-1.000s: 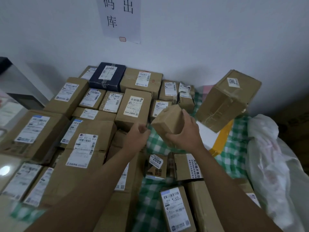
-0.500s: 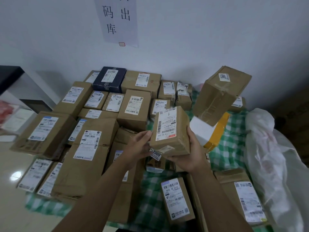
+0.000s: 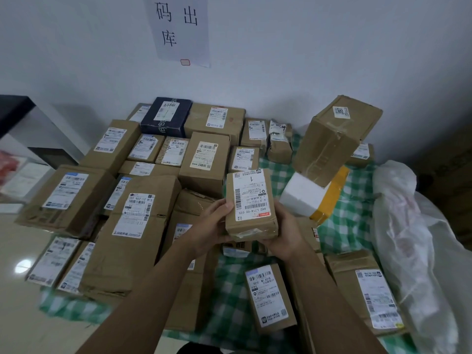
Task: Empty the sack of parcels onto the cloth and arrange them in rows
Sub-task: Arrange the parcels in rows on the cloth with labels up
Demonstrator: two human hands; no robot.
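While both hands are gripping one small brown parcel (image 3: 251, 204) label-up above the green checked cloth (image 3: 339, 221), left hand (image 3: 213, 229) fingers are curling round its left edge, right hand (image 3: 286, 236) cupping underneath; white sack (image 3: 408, 226) is lying right, rows of parcels (image 3: 143, 175) left.

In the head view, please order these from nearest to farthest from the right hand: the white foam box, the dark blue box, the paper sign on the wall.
From the right hand:
1. White foam box, just right, beyond it.
2. Dark blue box, back left, by the wall.
3. Paper sign, high on the wall.
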